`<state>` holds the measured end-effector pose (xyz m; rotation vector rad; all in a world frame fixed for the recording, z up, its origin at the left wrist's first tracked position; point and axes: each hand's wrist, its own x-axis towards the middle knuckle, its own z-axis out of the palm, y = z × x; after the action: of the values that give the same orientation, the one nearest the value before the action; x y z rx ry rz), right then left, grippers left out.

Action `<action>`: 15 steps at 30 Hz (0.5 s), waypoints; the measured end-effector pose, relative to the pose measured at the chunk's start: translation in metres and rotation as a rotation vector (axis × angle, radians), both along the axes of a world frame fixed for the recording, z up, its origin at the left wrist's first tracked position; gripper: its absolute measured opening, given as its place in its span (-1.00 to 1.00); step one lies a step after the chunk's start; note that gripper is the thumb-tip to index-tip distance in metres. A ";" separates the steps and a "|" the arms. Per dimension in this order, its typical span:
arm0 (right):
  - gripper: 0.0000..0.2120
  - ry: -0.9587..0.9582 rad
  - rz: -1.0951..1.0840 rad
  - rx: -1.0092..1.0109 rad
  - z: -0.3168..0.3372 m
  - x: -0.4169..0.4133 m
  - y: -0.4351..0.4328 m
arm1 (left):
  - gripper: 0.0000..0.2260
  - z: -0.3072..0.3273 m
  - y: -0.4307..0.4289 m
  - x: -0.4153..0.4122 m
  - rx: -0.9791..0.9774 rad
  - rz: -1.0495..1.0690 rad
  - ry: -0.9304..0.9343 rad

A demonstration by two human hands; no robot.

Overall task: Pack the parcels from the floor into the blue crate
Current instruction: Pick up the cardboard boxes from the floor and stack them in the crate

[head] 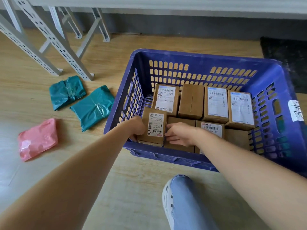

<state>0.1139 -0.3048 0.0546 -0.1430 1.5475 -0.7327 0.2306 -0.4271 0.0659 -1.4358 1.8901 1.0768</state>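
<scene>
My left grip [138,128] is curled round the left edge of a small labelled box [156,125]. My right grip [181,134] is not grasping anything: its straight fingers press against the box's right edge.

The blue crate [199,55] fills the centre and right of the frame, and both grips are inside it at its lower-left corner. A row of four brown boxes [191,102] runs across its far side, with more along the near side. The held box sits higher than its neighbours, not yet seated. Its long axis runs up and down the frame, parallel to the crate's left wall. I judge that it only needs lowering straight into that corner gap.

Three soft parcels remain on the floor [132,180], all left of the crate. The larger teal parcel [93,107] lies just beside the crate wall, its long axis slanting from lower left to upper right. The second teal parcel [67,92] is up and left of it, and the pink parcel [38,139] is furthest left. My left grip is the nearer one for all three.

The floor is pale wood-look planking. Grey slotted shelving legs [54,40] stand at upper left, and a black mat [285,60] lies at upper right.
</scene>
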 end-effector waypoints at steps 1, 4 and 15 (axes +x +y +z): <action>-0.60 -0.013 0.001 0.011 -0.003 -0.001 0.000 | -0.72 -0.003 0.000 0.000 0.019 -0.005 -0.004; -0.65 -0.032 0.018 0.037 -0.012 -0.004 -0.002 | -0.70 -0.009 -0.001 -0.002 0.096 -0.005 -0.010; -0.61 -0.032 0.106 0.061 -0.024 -0.005 -0.003 | -0.60 -0.024 -0.008 -0.009 0.260 -0.099 -0.097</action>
<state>0.1087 -0.3076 0.0306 -0.1667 1.5184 -0.6009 0.2214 -0.4347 0.0424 -1.2135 1.6662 1.1360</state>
